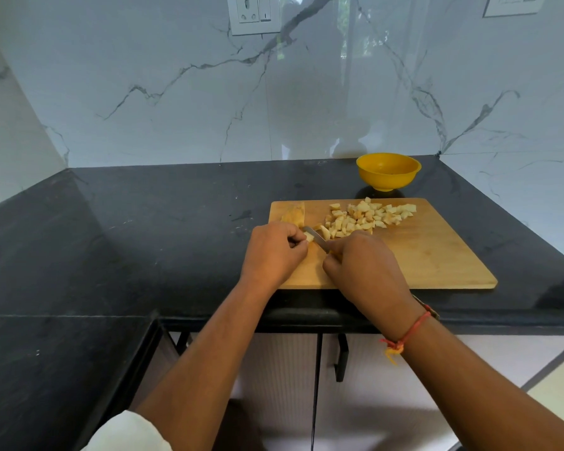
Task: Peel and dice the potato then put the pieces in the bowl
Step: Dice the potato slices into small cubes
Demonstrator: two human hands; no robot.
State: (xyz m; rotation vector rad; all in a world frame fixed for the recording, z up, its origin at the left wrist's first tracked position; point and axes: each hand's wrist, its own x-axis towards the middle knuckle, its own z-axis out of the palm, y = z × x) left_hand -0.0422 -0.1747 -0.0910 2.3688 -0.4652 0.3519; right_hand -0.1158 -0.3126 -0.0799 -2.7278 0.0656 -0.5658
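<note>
Piece [308, 236]: on the board [437, 255], near-left part, pinched by my left hand's [275, 252] curled fingertips. Knife [316, 238]: handle wrapped in my right hand [362, 268], blade pointing to 10 o'clock, at the piece. Dice [365, 216]: heaped at 1 o'clock of the piece. Scrap [293, 214]: board's 11 o'clock corner. Bowl [388, 170]: on the counter [144, 222], 12 o'clock of the dice, just beyond the board.

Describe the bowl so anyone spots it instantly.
On the black countertop, look past the far edge of the wooden cutting board. The bowl stands there, off the board. It is the only round, bright yellow thing; the pale potato pieces lie on the board.
</note>
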